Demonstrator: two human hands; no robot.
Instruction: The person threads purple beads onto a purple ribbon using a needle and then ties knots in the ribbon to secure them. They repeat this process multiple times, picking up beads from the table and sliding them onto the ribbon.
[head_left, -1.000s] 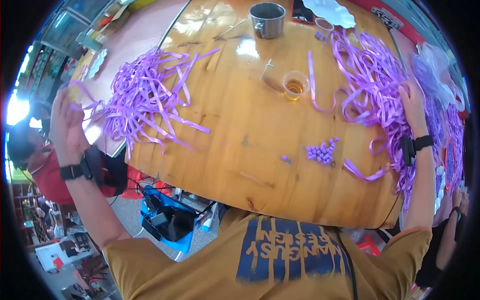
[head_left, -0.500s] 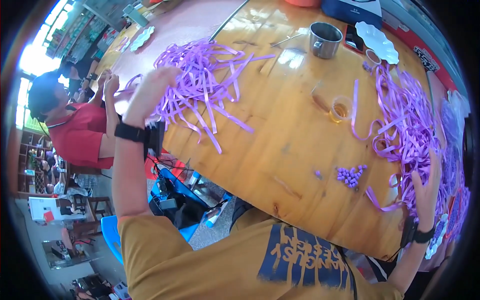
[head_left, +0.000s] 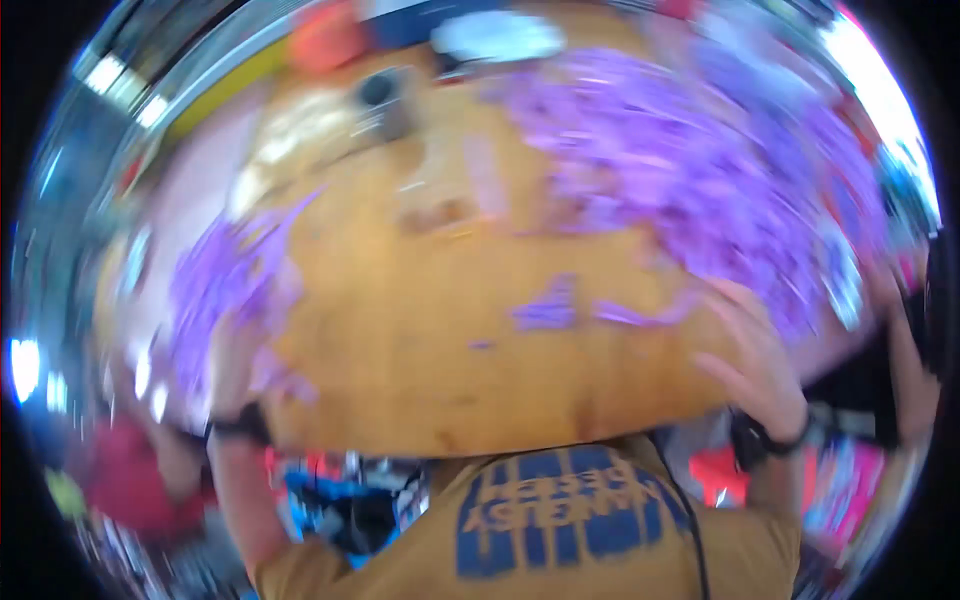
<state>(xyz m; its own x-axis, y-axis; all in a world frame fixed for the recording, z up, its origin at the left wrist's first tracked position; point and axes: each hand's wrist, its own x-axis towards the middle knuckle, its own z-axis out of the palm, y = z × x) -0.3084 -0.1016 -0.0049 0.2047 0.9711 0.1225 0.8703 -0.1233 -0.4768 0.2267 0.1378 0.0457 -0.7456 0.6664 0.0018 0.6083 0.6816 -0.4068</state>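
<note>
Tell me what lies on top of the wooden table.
On the wooden table lie two heaps of purple strips, a big one at right and a smaller one at left, plus a grey metal cup. Motion blur hides finer items, and the heaps cover whatever is beneath them.

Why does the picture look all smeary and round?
Head view: motion blur smears everything, so the purple strips, wooden table and both hands, left hand and right hand, look soft; the fisheye lens bends edges into a circle; bright glare shows at the left rim.
</note>
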